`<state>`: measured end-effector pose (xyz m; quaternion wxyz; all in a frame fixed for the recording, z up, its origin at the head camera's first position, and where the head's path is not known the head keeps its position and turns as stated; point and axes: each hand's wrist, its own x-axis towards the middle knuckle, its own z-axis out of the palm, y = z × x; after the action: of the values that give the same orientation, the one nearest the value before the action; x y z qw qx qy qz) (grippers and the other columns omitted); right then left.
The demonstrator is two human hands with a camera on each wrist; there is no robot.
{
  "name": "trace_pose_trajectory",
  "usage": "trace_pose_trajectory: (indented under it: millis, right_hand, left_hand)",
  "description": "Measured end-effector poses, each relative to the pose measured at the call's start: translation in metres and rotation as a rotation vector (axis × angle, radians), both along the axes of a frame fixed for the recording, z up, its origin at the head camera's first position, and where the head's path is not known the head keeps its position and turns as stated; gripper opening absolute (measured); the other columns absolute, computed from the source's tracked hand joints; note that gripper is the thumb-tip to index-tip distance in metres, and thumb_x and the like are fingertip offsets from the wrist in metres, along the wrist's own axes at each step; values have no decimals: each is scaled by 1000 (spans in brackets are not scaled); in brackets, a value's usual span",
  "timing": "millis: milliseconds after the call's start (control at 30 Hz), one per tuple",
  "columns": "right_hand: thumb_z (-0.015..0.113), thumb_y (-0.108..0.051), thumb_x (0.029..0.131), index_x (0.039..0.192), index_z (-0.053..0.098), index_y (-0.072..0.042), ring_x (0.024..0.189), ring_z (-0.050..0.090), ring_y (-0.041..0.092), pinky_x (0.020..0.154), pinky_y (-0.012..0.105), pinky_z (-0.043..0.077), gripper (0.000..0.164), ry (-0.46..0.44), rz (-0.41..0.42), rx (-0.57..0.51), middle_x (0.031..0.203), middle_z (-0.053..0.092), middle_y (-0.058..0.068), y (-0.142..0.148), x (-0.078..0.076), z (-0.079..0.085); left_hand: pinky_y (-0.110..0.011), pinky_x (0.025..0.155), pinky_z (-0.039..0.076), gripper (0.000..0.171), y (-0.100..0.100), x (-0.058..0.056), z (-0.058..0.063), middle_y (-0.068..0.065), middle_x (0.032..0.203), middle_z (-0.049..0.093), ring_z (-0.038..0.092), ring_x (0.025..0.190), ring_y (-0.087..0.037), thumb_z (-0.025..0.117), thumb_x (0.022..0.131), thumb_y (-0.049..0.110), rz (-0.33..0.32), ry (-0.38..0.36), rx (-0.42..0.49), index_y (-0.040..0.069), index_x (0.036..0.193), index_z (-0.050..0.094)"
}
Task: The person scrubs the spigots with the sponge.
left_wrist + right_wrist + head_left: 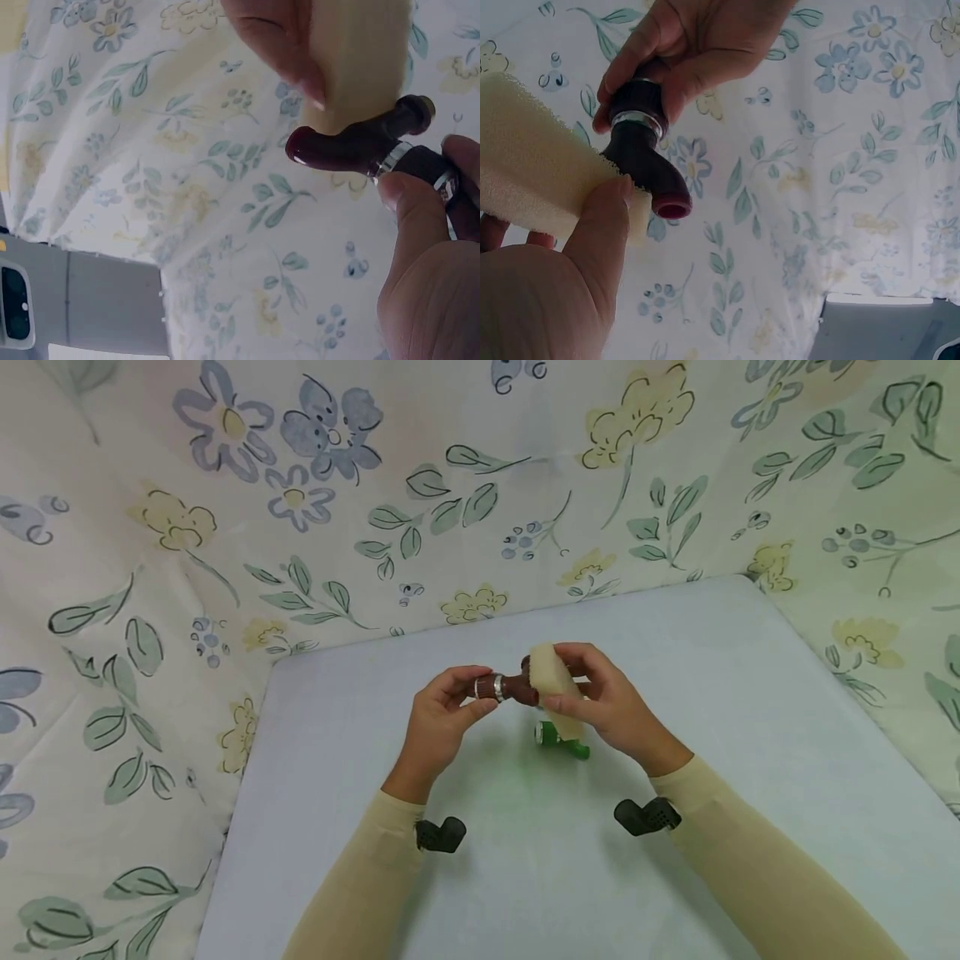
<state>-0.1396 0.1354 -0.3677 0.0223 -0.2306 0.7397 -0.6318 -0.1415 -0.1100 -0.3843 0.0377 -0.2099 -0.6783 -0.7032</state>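
Observation:
My left hand [438, 718] grips a dark brown, tap-like fitting [523, 688] by its ribbed, silver-banded end. Two short arms branch from the fitting's other end, as the left wrist view shows; one is curved and open-mouthed in the right wrist view. My right hand [611, 706] holds a cream block of sponge [551, 675] between thumb and fingers, its face against the branched end. Whether the sponge presses firmly there I cannot tell. Below the sponge, a green piece [549, 734] of similar shape lies on the table, partly hidden.
A pale cloth covers the table [360, 760]. Behind and beside it hangs a floral-print curtain [420, 543]. Dark devices are strapped on both wrists, such as the black wrist camera [647, 817] on the right sleeve. Grey equipment [112, 300] shows beyond the curtain's edge.

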Motion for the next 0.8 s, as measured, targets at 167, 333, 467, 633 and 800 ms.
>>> trace_pose_trajectory:
  millis: [167,333,467,633,800]
  right_hand:
    - [73,-13,86,138,42,-13,115,43,25,91,50,40,61,39,-86,69,128,48,4,1,-5,-13]
    - [75,-31,84,139,41,-21,114,42,19,91,46,40,65,40,-190,136,130,45,-4,4,-19,-34]
    - [74,-35,85,140,40,-19,112,43,20,89,46,41,66,2,-216,130,128,45,-2,5,-20,-31]
    - [72,-23,88,140,39,-12,112,43,25,88,48,43,62,-46,-189,118,127,46,4,0,-6,-13]
    - [71,-21,89,140,39,-12,114,44,24,89,48,43,61,-17,-139,120,129,47,4,-4,0,-10]
  left_hand:
    - [-36,86,52,38,1,1,4,-15,113,61,58,102,-30,69,82,-10,-23,4,12,-6,119,59]
    - [-36,86,52,38,1,3,5,-15,114,61,58,102,-30,68,83,-11,-38,10,16,-6,119,58]
    - [-35,86,52,38,0,1,0,-15,115,61,57,103,-31,69,83,-10,-60,16,29,-4,119,58]
    - [-36,87,52,39,-1,-3,-11,-15,117,61,57,105,-33,69,83,-9,-76,29,42,-1,120,59]
    - [-36,88,51,39,-2,0,-3,-16,117,60,57,106,-32,68,83,-12,-60,38,24,-6,120,57]
